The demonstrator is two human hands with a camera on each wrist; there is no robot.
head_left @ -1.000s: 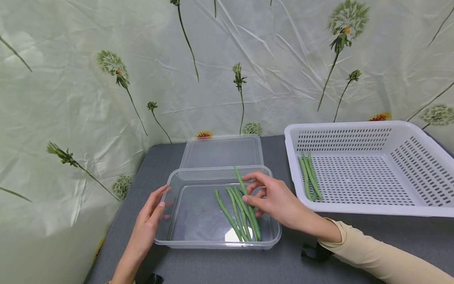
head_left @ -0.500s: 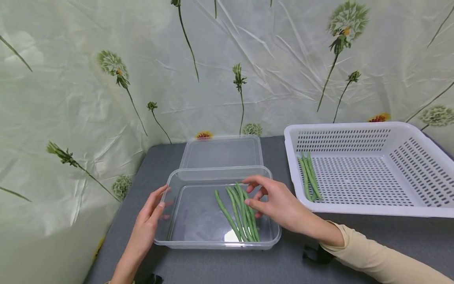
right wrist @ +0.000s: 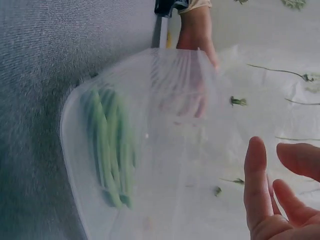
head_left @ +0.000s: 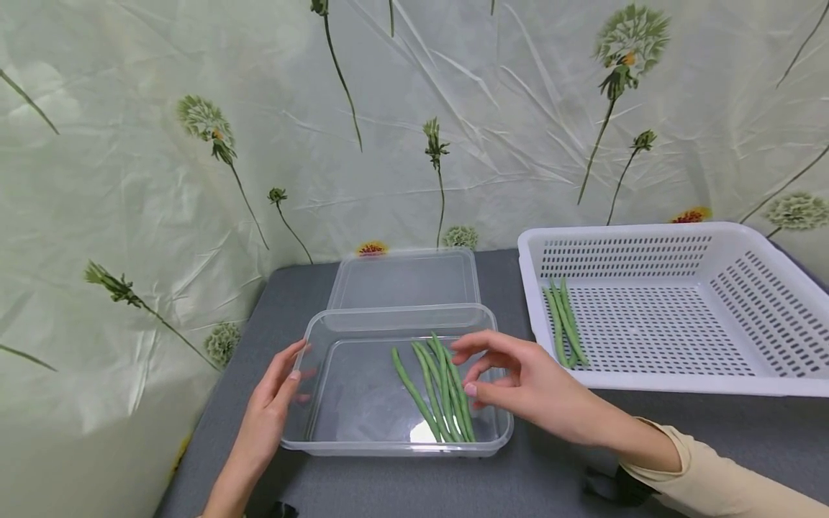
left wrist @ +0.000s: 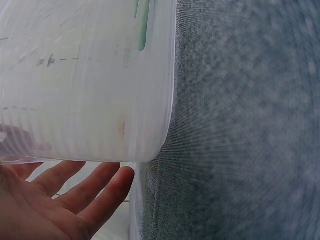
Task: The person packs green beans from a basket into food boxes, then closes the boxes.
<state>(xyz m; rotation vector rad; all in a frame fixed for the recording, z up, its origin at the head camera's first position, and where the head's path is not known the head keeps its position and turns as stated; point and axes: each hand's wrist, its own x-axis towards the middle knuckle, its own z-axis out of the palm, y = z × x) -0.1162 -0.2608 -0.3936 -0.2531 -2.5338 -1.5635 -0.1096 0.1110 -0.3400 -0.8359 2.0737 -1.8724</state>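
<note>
Several green beans [head_left: 432,392] lie side by side in the right half of a clear plastic container [head_left: 352,447]. My left hand [head_left: 262,410] is at the container's left end, its straight fingers [left wrist: 102,197] against the outer wall in the left wrist view and the thumb by the rim. Over the container's right side is my right hand [head_left: 518,388], fingers loosely bent and thumb apart, holding nothing. In the right wrist view its fingers [right wrist: 256,175] stand beside the container, and the beans [right wrist: 111,145] show through the plastic.
A white perforated basket [head_left: 648,383] with a few more green beans [head_left: 565,324] stands at the right. Behind the container lies a clear lid [head_left: 408,279] on the grey cloth-covered table [head_left: 363,489]. A flower-printed sheet [head_left: 363,180] hangs at the back and left.
My right hand let go of a green bean, which dropped from a raised tilt to lie with the others. The hand then drew back to the right. The left hand stayed in place.
</note>
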